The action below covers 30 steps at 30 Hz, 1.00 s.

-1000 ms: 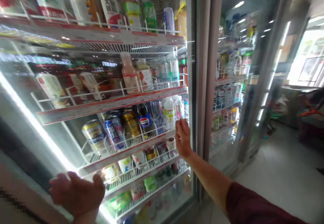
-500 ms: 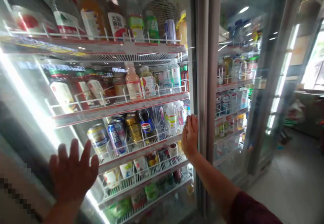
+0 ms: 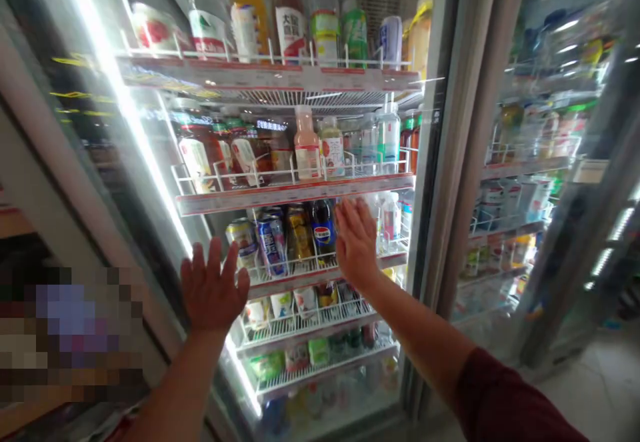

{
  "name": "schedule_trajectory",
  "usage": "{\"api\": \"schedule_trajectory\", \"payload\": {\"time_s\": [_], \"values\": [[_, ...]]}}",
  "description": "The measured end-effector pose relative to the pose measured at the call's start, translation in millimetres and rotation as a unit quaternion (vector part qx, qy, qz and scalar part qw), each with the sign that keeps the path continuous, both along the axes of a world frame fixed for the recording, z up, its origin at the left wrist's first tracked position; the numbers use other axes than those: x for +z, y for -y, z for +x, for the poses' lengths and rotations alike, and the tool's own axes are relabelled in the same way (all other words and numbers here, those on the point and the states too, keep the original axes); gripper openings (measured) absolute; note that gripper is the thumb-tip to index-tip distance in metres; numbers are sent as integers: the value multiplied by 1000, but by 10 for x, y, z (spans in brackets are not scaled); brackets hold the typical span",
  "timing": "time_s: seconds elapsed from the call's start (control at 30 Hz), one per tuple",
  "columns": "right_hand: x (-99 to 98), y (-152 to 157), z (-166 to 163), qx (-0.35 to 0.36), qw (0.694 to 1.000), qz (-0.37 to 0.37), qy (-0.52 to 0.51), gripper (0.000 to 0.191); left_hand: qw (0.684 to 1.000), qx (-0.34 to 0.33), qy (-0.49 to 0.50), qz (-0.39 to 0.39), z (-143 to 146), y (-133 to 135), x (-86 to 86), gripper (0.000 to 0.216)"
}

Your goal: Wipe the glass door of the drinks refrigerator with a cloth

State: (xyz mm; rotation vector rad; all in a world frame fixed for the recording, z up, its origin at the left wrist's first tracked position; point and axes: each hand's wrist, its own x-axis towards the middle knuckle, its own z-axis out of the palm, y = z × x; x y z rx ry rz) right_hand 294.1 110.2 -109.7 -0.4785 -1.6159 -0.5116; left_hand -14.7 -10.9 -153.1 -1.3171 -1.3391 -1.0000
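Your right hand (image 3: 356, 242), flat, fingers together, has shifted left, just right of the cola bottle (image 3: 323, 229) on the third fridge shelf (image 3: 300, 281); your left hand (image 3: 214, 289), spread wide, is now nearer the leftmost can (image 3: 243, 242). Both look empty, facing that row.

The single head-worn camera looks forward and somewhat down, close in front of a lit fridge (image 3: 453, 162) whose shelves (image 3: 300, 193) fill the middle of its view, with the left hand (image 3: 213, 292) and right hand (image 3: 357, 242) ahead of it and a second fridge (image 3: 523, 168) off to the right.
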Motion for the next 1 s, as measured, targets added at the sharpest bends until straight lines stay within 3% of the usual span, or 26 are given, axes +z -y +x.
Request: {"api": "schedule_trajectory", "payload": {"time_s": [0.13, 0.27, 0.37, 0.5, 0.57, 0.7, 0.77, 0.93, 1.0], "values": [[-81, 170, -72, 28, 986, 39, 160, 81, 1000, 6, 11, -19, 6, 21, -16, 57], [225, 32, -29, 10, 999, 5, 40, 84, 999, 22, -36, -5, 28, 36, -4, 62], [263, 30, -103, 9, 1000, -15, -9, 86, 998, 14, -55, 9, 33, 39, 4, 62], [113, 164, -197, 35, 988, 16, 147, 84, 999, 19, -50, 0, 14, 37, -6, 61], [208, 151, -178, 37, 984, 30, 174, 82, 999, 18, -40, -2, 4, 34, -16, 61], [611, 21, -166, 11, 1000, 12, 19, 78, 1000, 9, -10, -13, -1, 25, -30, 60], [685, 31, -235, 7, 1000, 14, -3, 77, 1000, 5, -1, -10, 1, 19, -32, 59], [646, 182, -379, -8, 976, 57, 212, 68, 1000, 8, -2, -7, -6, 8, -38, 60], [767, 155, -374, -20, 980, 54, 192, 66, 1000, 13, -5, -5, -11, 7, -41, 61]]}}
